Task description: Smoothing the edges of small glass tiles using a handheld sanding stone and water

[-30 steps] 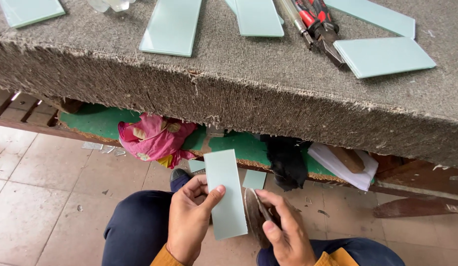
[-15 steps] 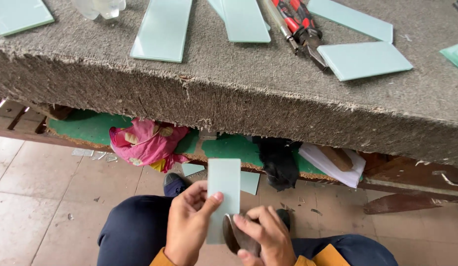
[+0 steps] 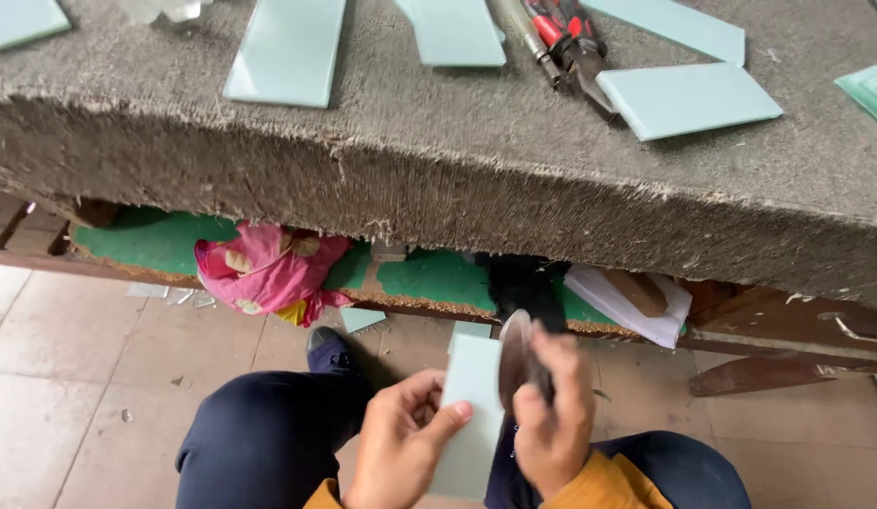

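Beige floor tiles (image 3: pixel 71 396) fill the lower left of the frame, and above them a bench (image 3: pixel 457 188) topped with thick grey felt runs across the whole upper half. On the felt lie several pale green glass strips: one (image 3: pixel 288 47) at upper centre-left, another (image 3: pixel 453 28) just right of it, and a wider piece (image 3: pixel 688 99) toward the upper right. Red-handled pliers (image 3: pixel 570 42) lie between the last two, their tip touching the wider piece. Under the bench top, a green shelf (image 3: pixel 156 240) carries a crumpled pink cloth (image 3: pixel 264 273) at centre-left and a black cloth (image 3: pixel 519 283) near the middle, with a white sheet (image 3: pixel 618 302) to its right.

At the bottom centre the person sits with knees in dark blue trousers (image 3: pixel 269 434), a dark shoe (image 3: pixel 330 349) showing on the floor above them. The left hand (image 3: pixel 401 452) holds a pale green glass piece (image 3: pixel 471 415) upright over the lap, thumb across its front face and fingers (image 3: pixel 415 391) curled behind its left edge, closed firmly on it. The right hand (image 3: pixel 552 424) is closed around a dark, rounded grinding stone (image 3: pixel 516 363), which is blurred; its edge meets the right edge of the glass piece near the top. Mustard-yellow sleeve cuffs (image 3: pixel 599 481) show at both wrists.
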